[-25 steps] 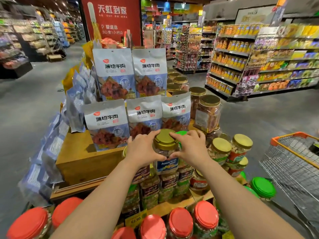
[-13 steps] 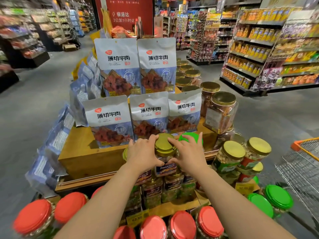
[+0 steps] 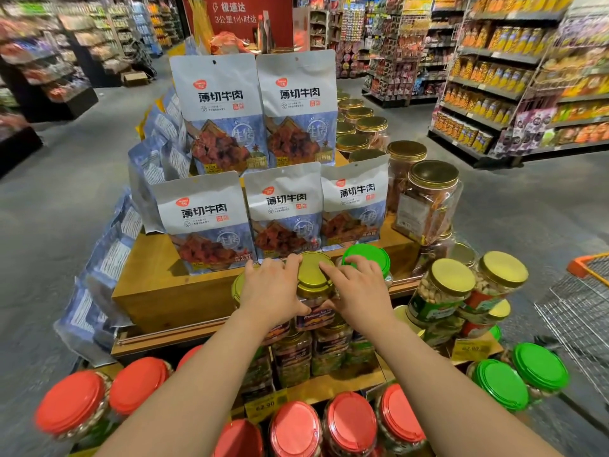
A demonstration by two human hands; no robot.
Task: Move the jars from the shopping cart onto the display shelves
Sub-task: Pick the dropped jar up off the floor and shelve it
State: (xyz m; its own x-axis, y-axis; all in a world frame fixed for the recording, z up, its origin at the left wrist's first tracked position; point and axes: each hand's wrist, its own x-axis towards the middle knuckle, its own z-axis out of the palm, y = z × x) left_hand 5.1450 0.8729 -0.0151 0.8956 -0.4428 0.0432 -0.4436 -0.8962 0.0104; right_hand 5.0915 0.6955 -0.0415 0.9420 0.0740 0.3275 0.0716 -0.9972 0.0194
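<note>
A clear jar with a gold lid [image 3: 313,275] and a dark blue label stands on top of stacked jars on the middle tier of the wooden display [image 3: 158,291]. My left hand [image 3: 272,293] wraps its left side and my right hand [image 3: 357,293] its right side, fingers resting on the lid's edge. Just behind my right hand is a green-lidded jar [image 3: 365,255]. The shopping cart [image 3: 583,308], orange-rimmed wire, shows only at the right edge.
Red-lidded jars [image 3: 296,430] line the lowest tier; green-lidded jars [image 3: 524,377] sit at lower right. Gold-lidded nut jars [image 3: 451,285] lean at right. Beef jerky bags [image 3: 204,222] stand behind, tall gold-lidded jars [image 3: 431,199] at back right. Store shelves [image 3: 494,94] stand across the aisle.
The jar has come down slightly onto the stack, both hands still around it. The view has shifted closer and to the left, so the cart has slid toward the right edge.
</note>
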